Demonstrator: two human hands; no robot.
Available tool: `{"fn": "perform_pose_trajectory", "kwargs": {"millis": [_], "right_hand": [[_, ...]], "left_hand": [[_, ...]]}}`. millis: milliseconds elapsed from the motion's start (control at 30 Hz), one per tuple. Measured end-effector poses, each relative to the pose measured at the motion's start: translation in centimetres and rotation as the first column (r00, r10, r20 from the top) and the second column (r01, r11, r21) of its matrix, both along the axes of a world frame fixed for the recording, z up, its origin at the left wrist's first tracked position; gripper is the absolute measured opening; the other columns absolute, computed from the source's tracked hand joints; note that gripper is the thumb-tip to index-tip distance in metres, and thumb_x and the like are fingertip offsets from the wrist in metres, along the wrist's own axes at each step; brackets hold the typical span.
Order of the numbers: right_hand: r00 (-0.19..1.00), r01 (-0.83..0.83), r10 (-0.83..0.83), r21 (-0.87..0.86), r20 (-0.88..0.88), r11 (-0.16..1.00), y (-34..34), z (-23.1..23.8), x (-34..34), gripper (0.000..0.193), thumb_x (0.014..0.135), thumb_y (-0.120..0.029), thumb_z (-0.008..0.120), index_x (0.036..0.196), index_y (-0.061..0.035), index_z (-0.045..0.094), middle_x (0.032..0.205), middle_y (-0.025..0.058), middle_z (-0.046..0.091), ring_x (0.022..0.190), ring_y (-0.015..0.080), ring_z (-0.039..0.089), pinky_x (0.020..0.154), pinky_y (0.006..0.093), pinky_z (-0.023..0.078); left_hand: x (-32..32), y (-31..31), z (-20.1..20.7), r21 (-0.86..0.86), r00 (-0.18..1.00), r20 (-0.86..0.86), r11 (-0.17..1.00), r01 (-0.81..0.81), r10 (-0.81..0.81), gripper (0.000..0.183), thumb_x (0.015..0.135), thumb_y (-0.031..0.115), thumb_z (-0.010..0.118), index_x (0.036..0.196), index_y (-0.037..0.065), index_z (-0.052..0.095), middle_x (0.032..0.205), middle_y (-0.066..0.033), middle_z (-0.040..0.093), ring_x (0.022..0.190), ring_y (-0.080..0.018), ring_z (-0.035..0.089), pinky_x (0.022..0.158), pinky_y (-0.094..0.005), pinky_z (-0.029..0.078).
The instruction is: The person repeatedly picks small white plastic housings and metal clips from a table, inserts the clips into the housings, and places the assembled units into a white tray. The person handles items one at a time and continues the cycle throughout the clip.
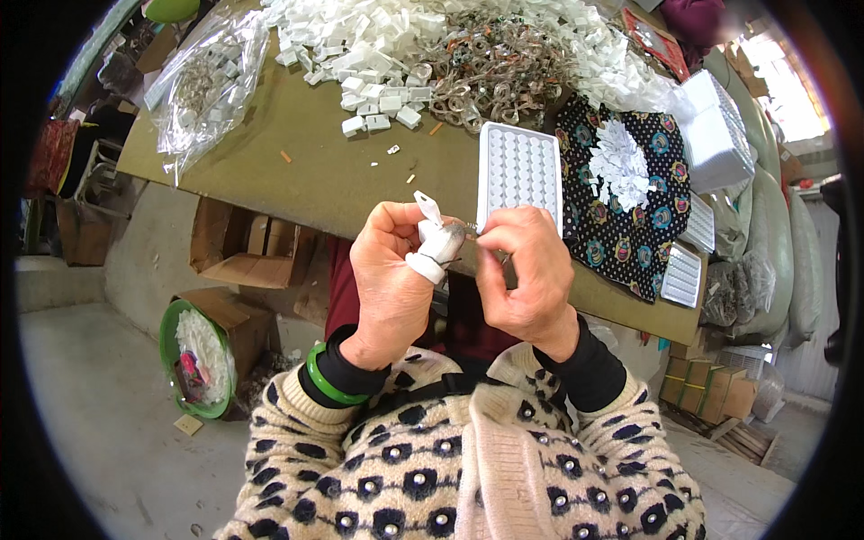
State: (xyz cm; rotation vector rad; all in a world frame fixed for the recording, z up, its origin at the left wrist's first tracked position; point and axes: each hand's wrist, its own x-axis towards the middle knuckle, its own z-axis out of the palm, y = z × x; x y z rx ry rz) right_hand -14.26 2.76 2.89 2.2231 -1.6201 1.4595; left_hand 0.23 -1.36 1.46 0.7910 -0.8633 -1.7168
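Observation:
My left hand [382,274] is closed above the table's near edge, its thumb covered by a white wrap [437,247]. From its grip a small white plastic piece [428,208] sticks up, looped at the tip. Close by on the right, my right hand [531,274] has thumb and forefinger pinched. A tiny coiled piece [472,228], spring-like, shows between the two hands; its exact kind is too small to tell. Just beyond my right hand lies a white tray [484,144] with rows of round shapes.
White plastic cases [360,54] and tangled clear and brown parts [504,72] heap across the back of the olive table [315,198]. A clear bag [216,99] lies left. White slips [619,162] rest on patterned cloth [585,256]. Below stand a cardboard box [243,270] and green basin [166,337].

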Motion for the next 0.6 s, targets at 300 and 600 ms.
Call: {"fn": "perform_pose_trajectory", "kwargs": {"millis": [300, 600], "right_hand": [[0.956, -0.019, -0.018, 0.125, 0.291, 0.992, 0.3, 0.2, -0.6, 0.019, 0.077, 0.008, 0.07, 0.09, -0.002, 0.061, 0.082, 0.0088, 0.061, 0.067, 0.0192, 0.058, 0.06, 0.0287, 0.046], [0.792, -0.169, -0.071, 0.33, 0.606, 0.929, 0.7, 0.3, -0.6, 0.01, 0.087, 0.002, 0.069, 0.094, -0.0004, 0.063, 0.083, 0.0017, 0.065, 0.071, 0.0035, 0.059, 0.06, 0.0198, 0.047]], "left_hand": [[1.1, -0.8, -0.5, 0.15, 0.949, -0.215, 0.952, 0.267, -0.233, 0.032, 0.087, 0.001, 0.071, 0.117, -0.004, 0.063, 0.1, -0.0112, 0.07, 0.078, -0.014, 0.066, 0.069, -0.0263, 0.056], [0.7, -0.4, -0.1, 0.167, 0.939, -0.189, 0.933, 0.32, -0.288, 0.037, 0.09, 0.006, 0.067, 0.125, -0.002, 0.061, 0.101, -0.0102, 0.069, 0.079, -0.0162, 0.065, 0.071, -0.0283, 0.055]]}}
